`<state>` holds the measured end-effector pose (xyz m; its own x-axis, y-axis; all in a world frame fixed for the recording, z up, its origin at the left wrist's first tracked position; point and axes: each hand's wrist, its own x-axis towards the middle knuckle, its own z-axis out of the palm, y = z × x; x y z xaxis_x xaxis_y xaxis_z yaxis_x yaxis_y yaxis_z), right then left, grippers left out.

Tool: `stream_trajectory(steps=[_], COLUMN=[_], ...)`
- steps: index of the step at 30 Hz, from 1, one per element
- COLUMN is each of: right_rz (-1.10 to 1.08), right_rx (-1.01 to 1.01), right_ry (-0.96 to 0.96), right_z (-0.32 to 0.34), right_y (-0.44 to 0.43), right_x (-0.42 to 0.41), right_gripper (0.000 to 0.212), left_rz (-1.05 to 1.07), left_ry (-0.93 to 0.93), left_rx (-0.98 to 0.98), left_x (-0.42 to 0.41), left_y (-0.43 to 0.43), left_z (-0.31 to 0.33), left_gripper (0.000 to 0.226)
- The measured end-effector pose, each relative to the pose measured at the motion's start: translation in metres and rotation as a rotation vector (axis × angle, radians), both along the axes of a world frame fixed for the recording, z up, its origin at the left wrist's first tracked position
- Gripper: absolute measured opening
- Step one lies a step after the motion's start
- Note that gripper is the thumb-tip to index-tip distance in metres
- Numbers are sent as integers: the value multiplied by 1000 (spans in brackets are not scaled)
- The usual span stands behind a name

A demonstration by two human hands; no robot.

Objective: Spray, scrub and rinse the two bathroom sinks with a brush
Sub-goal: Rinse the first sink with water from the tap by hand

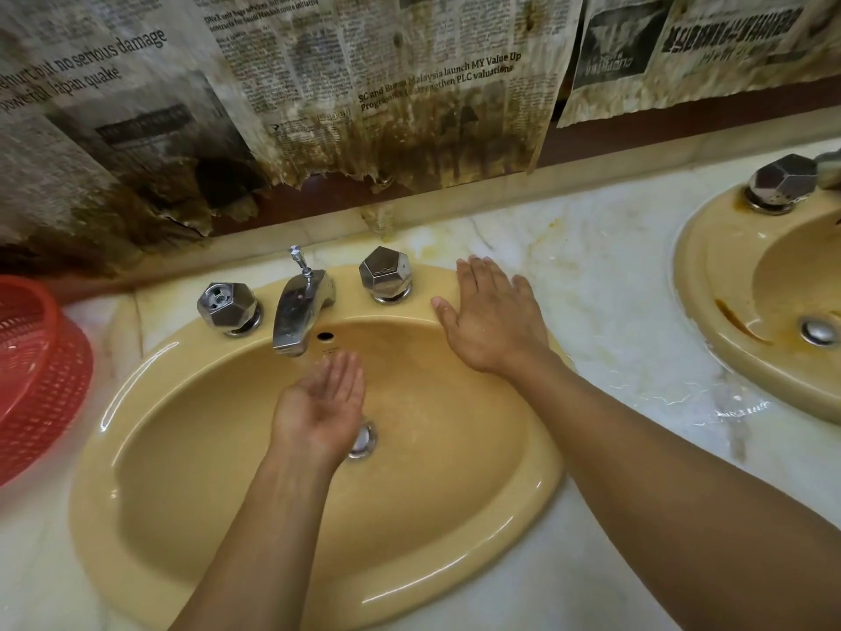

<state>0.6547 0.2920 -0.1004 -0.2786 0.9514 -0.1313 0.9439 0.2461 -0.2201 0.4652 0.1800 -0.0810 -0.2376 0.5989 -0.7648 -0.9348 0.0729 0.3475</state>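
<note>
A yellow oval sink (pixel 150 516) fills the middle of the view, with a chrome faucet (pixel 298 314) between a left knob (pixel 227 305) and a right knob (pixel 386 275). My left hand (pixel 321 403) is cupped, palm up, inside the bowl just below the spout and above the drain (pixel 364 441). My right hand (pixel 493 318) lies flat, fingers spread, on the sink's back right rim beside the right knob. A second yellow sink (pixel 719 284) with rust stains sits at the right edge. No brush or spray bottle is in view.
A red plastic basket (pixel 32 375) stands on the counter at the left. The marble counter (pixel 605 284) between the sinks is wet. Stained, torn newspaper (pixel 318 107) covers the wall behind. The second sink has its own knob (pixel 782 182) and drain (pixel 819 331).
</note>
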Motion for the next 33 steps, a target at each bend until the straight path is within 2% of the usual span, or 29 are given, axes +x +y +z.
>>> stream_trajectory(steps=[6, 10, 13, 15, 17, 25, 27, 29, 31, 33], right_rz=[84, 138, 127, 131, 131, 111, 119, 150, 219, 302], right_rx=[39, 63, 69, 73, 70, 53, 55, 58, 69, 85], right_ry=[-21, -11, -5, 7, 19, 47, 47, 26, -23, -94], right_z=[2, 0, -1, -1, -1, 0, 0, 0, 0, 0], right_y=[-3, -7, -5, -4, -2, 2, 1, -2, -6, -13], right_x=[1, 4, 4, 5, 6, 4, 3, 4, 6, 9], right_gripper=[76, 74, 73, 73, 73, 69, 68, 67, 68, 69], left_rz=[3, 6, -32, -69, -87, 24, -24, -204, -416, -652], left_ry=[-6, 1, -99, -180, -191, -70, 39, 291, 642, 1090], left_rx=[-163, -188, -54, 92, 159, 119, 57, -49, -167, -271], left_x=[-27, -17, 4, 20, 28, -14, -24, -32, -42, -56], left_y=[-11, -5, 8, 19, 27, -15, -29, -48, -74, -104], left_z=[-5, 2, 12, 21, 26, 3, 1, -4, -9, -13], left_gripper=[32, 32, 29, 37, 42, 36, 31, 29, 27, 19])
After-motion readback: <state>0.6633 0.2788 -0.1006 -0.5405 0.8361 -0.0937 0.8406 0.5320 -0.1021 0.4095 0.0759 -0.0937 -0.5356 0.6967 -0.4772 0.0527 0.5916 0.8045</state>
